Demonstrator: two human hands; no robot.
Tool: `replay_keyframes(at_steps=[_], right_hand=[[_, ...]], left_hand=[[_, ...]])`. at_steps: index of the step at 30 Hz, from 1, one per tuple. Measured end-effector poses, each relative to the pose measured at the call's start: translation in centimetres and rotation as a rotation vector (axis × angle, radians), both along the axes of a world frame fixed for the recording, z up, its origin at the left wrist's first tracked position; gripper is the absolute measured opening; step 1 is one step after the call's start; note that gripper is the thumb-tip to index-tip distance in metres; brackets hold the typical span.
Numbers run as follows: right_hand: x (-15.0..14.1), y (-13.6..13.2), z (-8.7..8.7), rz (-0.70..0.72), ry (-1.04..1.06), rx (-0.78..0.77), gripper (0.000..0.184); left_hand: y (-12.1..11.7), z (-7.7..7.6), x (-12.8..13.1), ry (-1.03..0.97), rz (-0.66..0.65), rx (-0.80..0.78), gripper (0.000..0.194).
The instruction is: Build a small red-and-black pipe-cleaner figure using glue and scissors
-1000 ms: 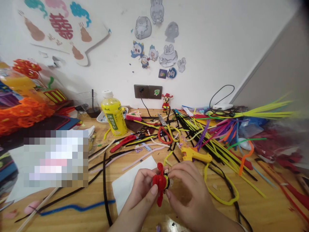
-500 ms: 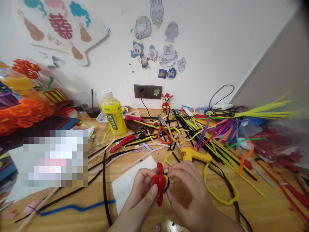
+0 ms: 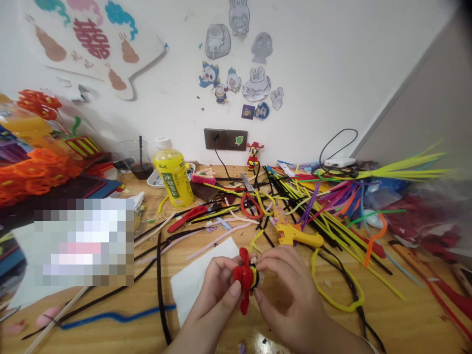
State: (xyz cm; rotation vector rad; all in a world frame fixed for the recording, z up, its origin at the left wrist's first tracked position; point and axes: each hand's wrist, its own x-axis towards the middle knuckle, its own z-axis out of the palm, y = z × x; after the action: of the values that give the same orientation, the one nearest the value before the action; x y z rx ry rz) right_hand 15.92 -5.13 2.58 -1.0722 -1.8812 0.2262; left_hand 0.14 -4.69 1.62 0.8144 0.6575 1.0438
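Between my two hands is a small pipe-cleaner figure, held sideways above the table. Its red hat has two lobes, and yellow and black bands show on its right side. My left hand pinches the red part between thumb and fingers. From the other side, my right hand grips the figure's pale and black end with thumb and fingertips, which partly hide it. A white paper sheet lies under and behind my left hand. Beyond my right hand rests a yellow glue gun.
Scissors with red handles lie among scattered black and yellow pipe cleaners. A yellow drink bottle stands at the back left. Against the wall stands a similar finished-looking red-hatted figure. A blue pipe cleaner lies front left.
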Motion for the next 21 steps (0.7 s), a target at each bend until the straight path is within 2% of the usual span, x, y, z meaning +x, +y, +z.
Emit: replay_keyframes(at_steps=[7, 21], right_hand=[[0.08, -0.02, 0.23, 0.015, 0.006, 0.016, 0.023], [0.06, -0.06, 0.01, -0.002, 0.005, 0.021, 0.025]], left_hand=[[0.13, -0.41, -0.12, -0.005, -0.03, 0.032, 0.011], [0.02, 0.06, -0.14, 0.0, 0.002, 0.015, 0.009]])
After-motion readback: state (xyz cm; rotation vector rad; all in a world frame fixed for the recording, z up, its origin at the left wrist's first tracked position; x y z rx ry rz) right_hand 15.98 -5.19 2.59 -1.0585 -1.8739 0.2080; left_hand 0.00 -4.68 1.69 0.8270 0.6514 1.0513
